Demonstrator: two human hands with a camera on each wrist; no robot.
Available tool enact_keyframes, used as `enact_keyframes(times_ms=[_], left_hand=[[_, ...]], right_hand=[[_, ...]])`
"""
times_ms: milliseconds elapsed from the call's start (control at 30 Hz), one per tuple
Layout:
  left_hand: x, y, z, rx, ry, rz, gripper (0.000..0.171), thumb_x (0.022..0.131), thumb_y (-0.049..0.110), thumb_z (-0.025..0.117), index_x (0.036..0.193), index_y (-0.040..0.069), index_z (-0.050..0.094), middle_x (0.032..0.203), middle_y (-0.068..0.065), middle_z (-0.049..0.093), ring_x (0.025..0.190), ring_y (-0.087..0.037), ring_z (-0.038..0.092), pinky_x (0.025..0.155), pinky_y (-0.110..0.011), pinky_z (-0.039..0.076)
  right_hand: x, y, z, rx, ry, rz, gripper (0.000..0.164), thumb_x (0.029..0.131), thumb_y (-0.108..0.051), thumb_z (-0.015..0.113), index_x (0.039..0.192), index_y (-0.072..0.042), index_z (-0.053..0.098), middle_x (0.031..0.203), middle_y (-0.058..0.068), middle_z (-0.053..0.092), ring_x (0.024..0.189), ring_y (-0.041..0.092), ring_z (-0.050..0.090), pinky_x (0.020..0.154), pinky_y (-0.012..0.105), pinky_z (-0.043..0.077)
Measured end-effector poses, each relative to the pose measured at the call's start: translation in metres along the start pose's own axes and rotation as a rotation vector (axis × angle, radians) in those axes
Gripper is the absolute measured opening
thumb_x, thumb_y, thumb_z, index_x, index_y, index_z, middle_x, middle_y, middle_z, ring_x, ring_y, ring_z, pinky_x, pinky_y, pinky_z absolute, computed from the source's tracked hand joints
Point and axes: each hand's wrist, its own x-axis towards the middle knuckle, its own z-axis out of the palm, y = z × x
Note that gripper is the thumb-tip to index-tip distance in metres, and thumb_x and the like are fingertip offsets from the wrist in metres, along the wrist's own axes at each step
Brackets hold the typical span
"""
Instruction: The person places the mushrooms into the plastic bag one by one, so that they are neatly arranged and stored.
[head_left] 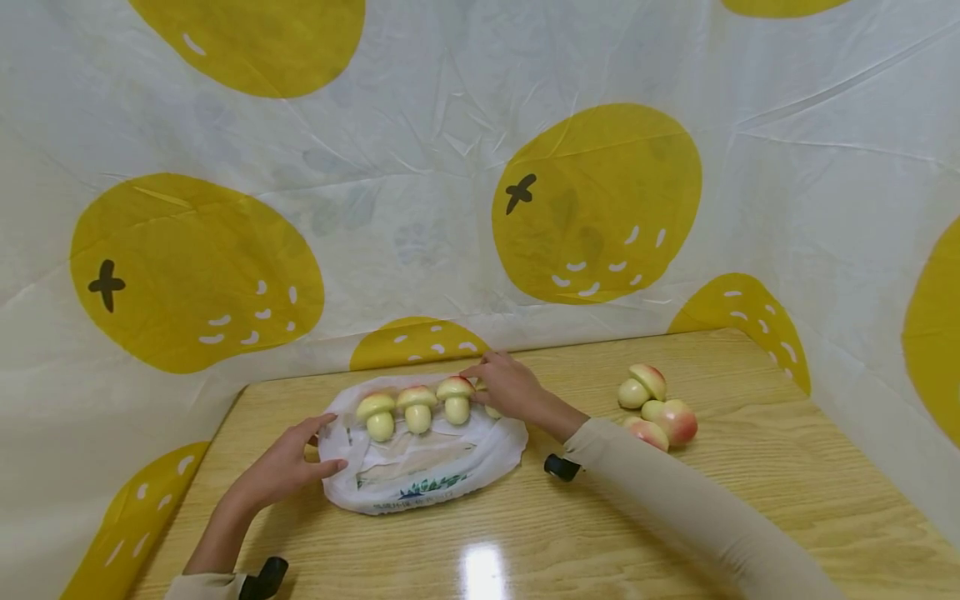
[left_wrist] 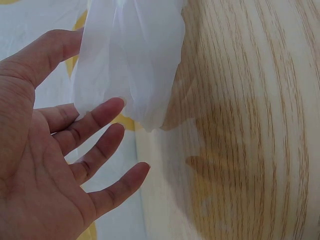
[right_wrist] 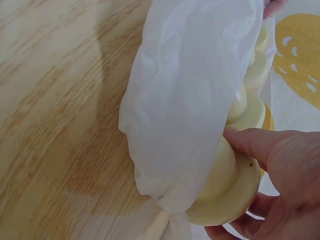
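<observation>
Head view: a left hand (head_left: pixel 281 462), fingers spread, touches the near-white bag (head_left: pixel 506 446); the right hand (head_left: pixel 517 393) grips the end mushroom (head_left: pixel 491 411) of four rowed in the bag, with three loose mushrooms (head_left: pixel 678 423) on the table (head_left: pixel 585 525). Rounded shapes could roll if bumped.

Left wrist view: the bag's slack rim could fold inward if nudged.

Right wrist view: thumb on the cap, near a neighbor (right_wrist: pixel 251 112); a sideways push could knock the row askew.

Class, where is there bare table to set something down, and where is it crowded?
Bare table: in front of the white bag, left of the right sleeve; a strip between the right hand and the three loose mushrooms; and the patch right of those. Crowded: the bag, with four mushrooms in a row and the left hand at its side.
</observation>
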Motion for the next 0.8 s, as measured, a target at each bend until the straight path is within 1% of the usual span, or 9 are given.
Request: enact_keyframes(times_ms=[133,300,400,567,700,800], left_hand=[[0.0,-0.001,0.001,0.003,0.0,-0.006,0.087,0.087,0.039,0.081,0.149,-0.007,0.041,0.13,-0.02,0.059,0.109,-0.029,0.057,0.082,-0.041,0.05],[0.0,-0.001,0.001,0.003,0.002,-0.013,0.087,0.087,0.039,0.081,0.149,-0.007,0.041,0.13,-0.019,0.059,0.109,-0.029,0.057,0.082,-0.04,0.05],[0.0,-0.001,0.001,0.003,0.002,-0.015,0.088,0.087,0.039,0.081,0.149,-0.007,0.041,0.131,-0.019,0.059,0.109,-0.029,0.057,0.082,-0.04,0.051],[0.0,0.001,0.0,0.002,-0.004,-0.012,0.088,0.087,0.038,0.081,0.15,-0.007,0.04,0.131,-0.019,0.058,0.109,-0.029,0.057,0.08,-0.038,0.05],[0.0,0.0,0.0,-0.007,-0.003,-0.006,0.087,0.087,0.039,0.081,0.15,-0.007,0.04,0.13,-0.019,0.059,0.109,-0.029,0.056,0.081,-0.039,0.05],[0.001,-0.001,0.0,-0.011,-0.002,-0.003,0.087,0.088,0.039,0.08,0.15,-0.008,0.04,0.129,-0.019,0.059,0.109,-0.03,0.056,0.08,-0.037,0.05]], right_hand=[[0.0,0.004,-0.002,0.026,-0.014,-0.019,0.042,0.092,-0.031,0.077,0.132,-0.02,0.07,0.118,0.009,0.065,0.106,0.027,0.056,0.079,0.041,0.052],[-0.002,0.011,-0.009,0.125,-0.033,-0.068,0.05,0.089,-0.025,0.081,0.135,-0.011,0.067,0.122,0.013,0.065,0.11,0.029,0.058,0.088,0.045,0.05],[-0.005,0.018,-0.014,0.163,-0.032,-0.112,0.051,0.088,-0.021,0.081,0.135,-0.007,0.066,0.121,0.015,0.063,0.108,0.029,0.058,0.089,0.044,0.05],[-0.013,0.03,-0.024,0.165,-0.033,-0.174,0.053,0.087,-0.018,0.082,0.136,-0.006,0.065,0.12,0.015,0.061,0.105,0.028,0.058,0.088,0.043,0.049],[-0.021,0.039,-0.032,0.193,-0.027,-0.194,0.053,0.086,-0.017,0.083,0.136,-0.008,0.065,0.124,0.015,0.061,0.111,0.031,0.058,0.093,0.046,0.049],[-0.027,0.047,-0.037,0.19,-0.012,-0.217,0.053,0.086,-0.015,0.083,0.135,-0.008,0.066,0.127,0.015,0.062,0.115,0.033,0.058,0.095,0.048,0.049]])
